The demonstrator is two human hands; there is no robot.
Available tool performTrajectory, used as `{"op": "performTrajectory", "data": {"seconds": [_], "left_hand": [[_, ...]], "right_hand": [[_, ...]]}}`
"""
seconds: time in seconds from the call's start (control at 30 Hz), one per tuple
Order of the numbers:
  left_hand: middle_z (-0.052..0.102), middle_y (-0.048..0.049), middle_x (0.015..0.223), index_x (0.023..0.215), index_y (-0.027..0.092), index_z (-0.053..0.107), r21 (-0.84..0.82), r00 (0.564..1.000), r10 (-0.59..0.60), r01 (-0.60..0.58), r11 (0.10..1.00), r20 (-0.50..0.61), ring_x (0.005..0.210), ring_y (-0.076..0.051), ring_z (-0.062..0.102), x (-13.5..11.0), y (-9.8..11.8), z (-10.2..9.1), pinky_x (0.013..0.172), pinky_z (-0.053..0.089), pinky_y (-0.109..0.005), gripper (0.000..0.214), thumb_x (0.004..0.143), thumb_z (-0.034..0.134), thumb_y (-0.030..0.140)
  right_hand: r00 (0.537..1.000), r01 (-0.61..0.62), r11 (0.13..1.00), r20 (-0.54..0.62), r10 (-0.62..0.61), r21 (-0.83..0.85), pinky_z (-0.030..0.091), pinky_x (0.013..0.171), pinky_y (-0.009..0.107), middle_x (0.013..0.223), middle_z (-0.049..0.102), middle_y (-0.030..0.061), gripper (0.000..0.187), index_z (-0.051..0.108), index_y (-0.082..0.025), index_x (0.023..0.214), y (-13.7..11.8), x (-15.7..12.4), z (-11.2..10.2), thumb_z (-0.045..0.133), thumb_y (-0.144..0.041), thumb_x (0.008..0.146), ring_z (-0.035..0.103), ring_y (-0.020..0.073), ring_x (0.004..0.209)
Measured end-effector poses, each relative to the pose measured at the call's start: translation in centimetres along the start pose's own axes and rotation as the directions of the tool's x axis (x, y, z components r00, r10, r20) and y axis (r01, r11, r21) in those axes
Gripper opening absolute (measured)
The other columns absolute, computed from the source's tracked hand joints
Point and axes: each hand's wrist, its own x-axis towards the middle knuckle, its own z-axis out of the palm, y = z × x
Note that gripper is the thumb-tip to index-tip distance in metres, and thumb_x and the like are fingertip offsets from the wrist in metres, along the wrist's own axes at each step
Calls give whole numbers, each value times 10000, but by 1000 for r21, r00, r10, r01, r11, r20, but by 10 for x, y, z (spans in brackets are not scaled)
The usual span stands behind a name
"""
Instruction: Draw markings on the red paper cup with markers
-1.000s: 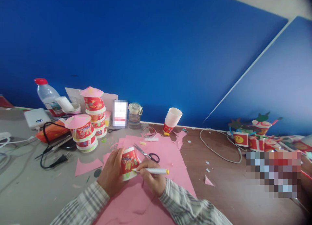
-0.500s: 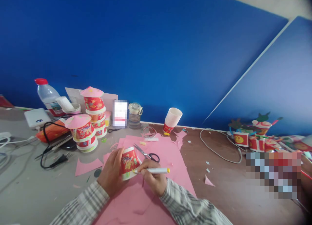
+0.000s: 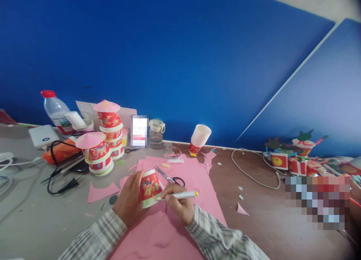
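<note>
Containing liquid (image 3: 155, 142), a jar (image 3: 156, 129) stands beyond the gripped cup (image 3: 149, 186).

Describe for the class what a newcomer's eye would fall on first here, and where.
Probably the broad blue partition filling the upper view. Below, near the centre, the left hand holds a red paper cup over pink paper, and the right hand holds a white marker with its tip at the cup's lower part. To the left stand two cup towers, each topped with a pink cone.
</note>
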Motion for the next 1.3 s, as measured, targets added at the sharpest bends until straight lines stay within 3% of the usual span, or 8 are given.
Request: {"op": "performTrajectory", "data": {"seconds": [0.2,0.7,1.0,1.3], "left_hand": [[409,-120,1148,1255,173,126,19,1000,-1,1,1000,-11,1069,-307,386,-1,-1,1,869,411,-472,924,560,590,567],[406,-117,1144,1253,166,132,-9,1000,-13,13,1000,4,1064,-307,387,0,-2,1,869,406,-490,920,552,616,512],[396,-115,1163,1256,190,115,-24,1000,-4,4,1000,-10,1062,-314,389,0,1,0,879,387,-509,907,573,587,555],[393,-117,1162,1255,177,124,-30,1000,-7,7,1000,1,1072,-302,377,0,1,0,881,393,-491,902,578,597,537]], "right_hand": [[998,-47,994,-30,50,97,382,489,242,546,583,2,177,691,-195,648,4,1,-2,520,-193,692,492,161,496],[999,-39,998,-18,40,48,378,471,241,539,595,11,187,695,-193,636,2,0,-1,515,-177,684,486,165,484],[999,-35,994,-19,38,105,373,467,235,568,603,11,176,695,-202,657,2,-2,-1,524,-193,696,475,155,485],[1000,12,1000,14,-13,28,408,509,244,584,625,18,197,697,-196,680,-2,-1,-1,507,-149,703,530,170,518]]}}
